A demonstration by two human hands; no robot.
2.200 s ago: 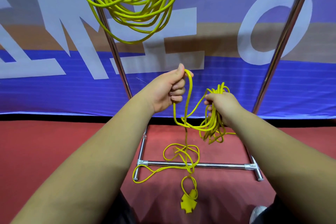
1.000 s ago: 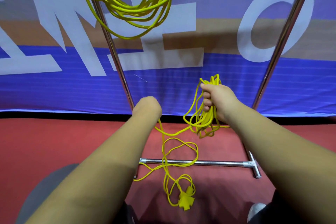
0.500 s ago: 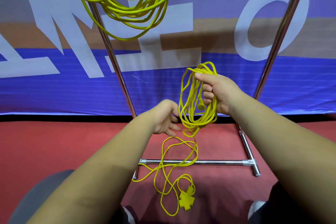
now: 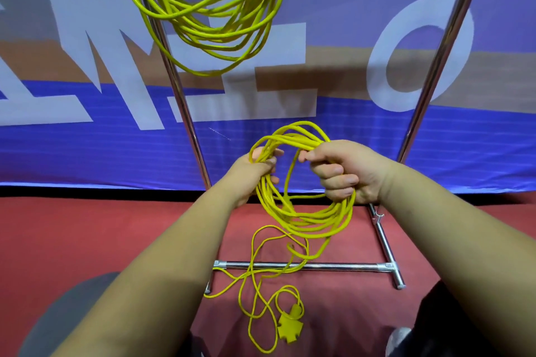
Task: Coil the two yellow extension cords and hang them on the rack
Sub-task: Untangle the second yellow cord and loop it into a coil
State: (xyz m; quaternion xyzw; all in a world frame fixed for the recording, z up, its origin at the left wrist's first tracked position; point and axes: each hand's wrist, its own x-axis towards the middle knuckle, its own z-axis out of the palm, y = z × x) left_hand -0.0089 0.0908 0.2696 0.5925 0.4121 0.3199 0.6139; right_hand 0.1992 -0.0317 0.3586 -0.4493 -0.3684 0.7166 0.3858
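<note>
1. R hand point(image 4: 348, 174): fingers curled tight round a bunch of loops of the yellow cord point(image 4: 313, 226), thumb on top. It grips the right side of the coil.
2. L hand point(image 4: 253, 172): fingers curled round the left side of the same loops, near the top. Some strands run over the fingers.
3. So the coil is up in the air btwn both hands, in front of the rack. Its lower part hangs down below the hands like a ring.
4. A loose tail point(image 4: 253, 255) of this cord drops from the coil to the red floor point(image 4: 87, 240). It lies in wiggly loops and goes over the bottom bar point(image 4: 342, 266) of the rack.
5. The tail ends in a flat yellow socket block point(image 4: 290, 327). The block lies on the floor, on the person's side of the bar.
6. The other yellow cord point(image 4: 214, 38) is coiled and hangs high up, close to the left pole point(image 4: 185, 116). The part it hangs from is cut off at the top of the pic, so can't tell what holds it.
7. Rack: left pole and right pole point(image 4: 436, 66) are shiny metal and lean up and out. The bottom bar joins them low down.
8. Behind the rack: a blue banner point(image 4: 87, 153) w/ big white letters.
9. Bottom right: a grey shoe tip point(image 4: 398, 339).
</note>
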